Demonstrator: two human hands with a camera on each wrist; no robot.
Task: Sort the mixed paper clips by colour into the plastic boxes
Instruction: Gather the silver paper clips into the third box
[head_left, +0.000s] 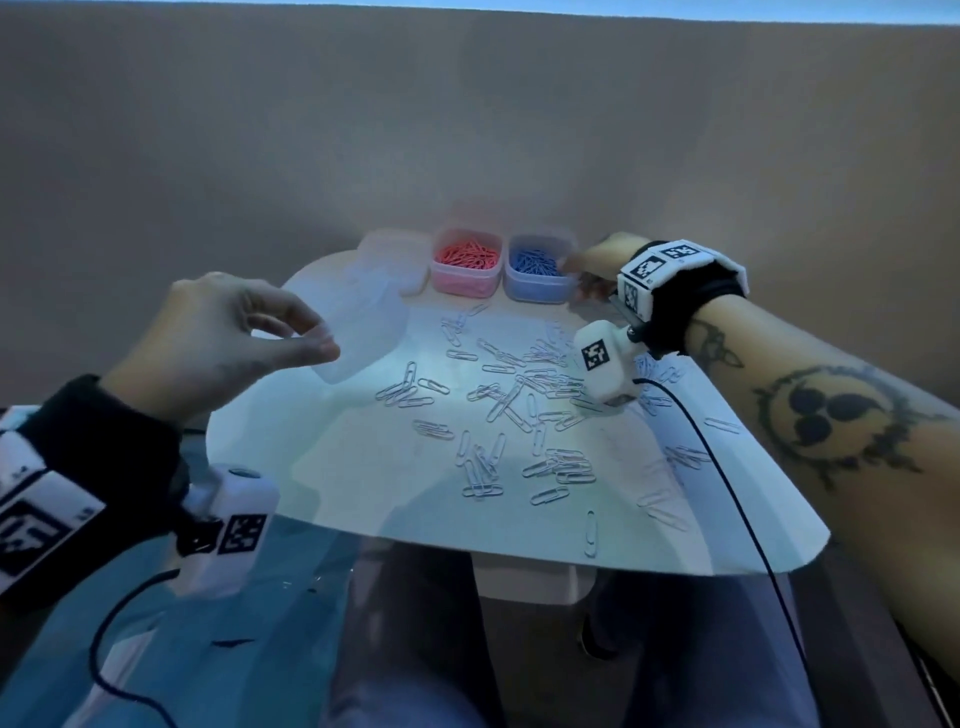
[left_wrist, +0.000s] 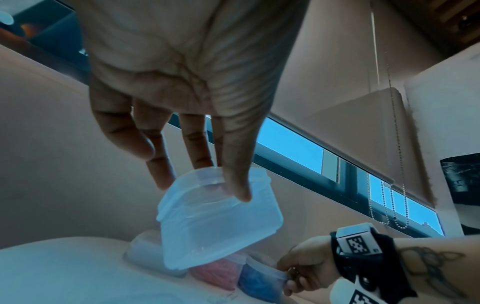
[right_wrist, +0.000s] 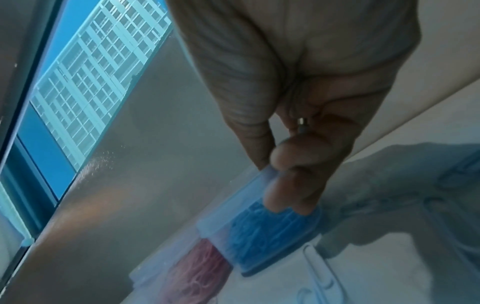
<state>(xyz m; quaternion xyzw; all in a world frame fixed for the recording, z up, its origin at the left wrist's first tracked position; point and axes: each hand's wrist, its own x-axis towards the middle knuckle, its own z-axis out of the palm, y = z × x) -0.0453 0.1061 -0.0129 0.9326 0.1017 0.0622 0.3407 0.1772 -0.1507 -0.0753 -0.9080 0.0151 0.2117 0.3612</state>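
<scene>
Nearest you, across the middle of the white paper sheet (head_left: 363, 467) that covers the glass worktop (head_left: 291, 597), lie the pale silver-white wire paper clips (head_left: 519, 410), scattered loose and not yet boxed. No red or blue clips show among them, so those two colours look finished and this pile is what remains.

Toward the sheet's left edge, your left hand (head_left: 228, 332) holds an empty clear plastic box (left_wrist: 221, 218) off the surface, thumb and fingertips pinching its rim so the box tilts. Judging by that grip, you are bringing it in to take the pale clips.

Along the far edge stand the other containers. A second clear plastic tub (head_left: 395, 265) sits leftmost; its contents cannot be made out. Just beside it is the clear box of red paper clips (head_left: 466, 262), well filled, and touching that on the right the clear box of blue paper clips (head_left: 537, 270), also well filled. Your right hand (head_left: 602, 265) pinches the blue box's right rim between thumb and curled fingers, probably to steady or shift it and make room in the row.
</scene>
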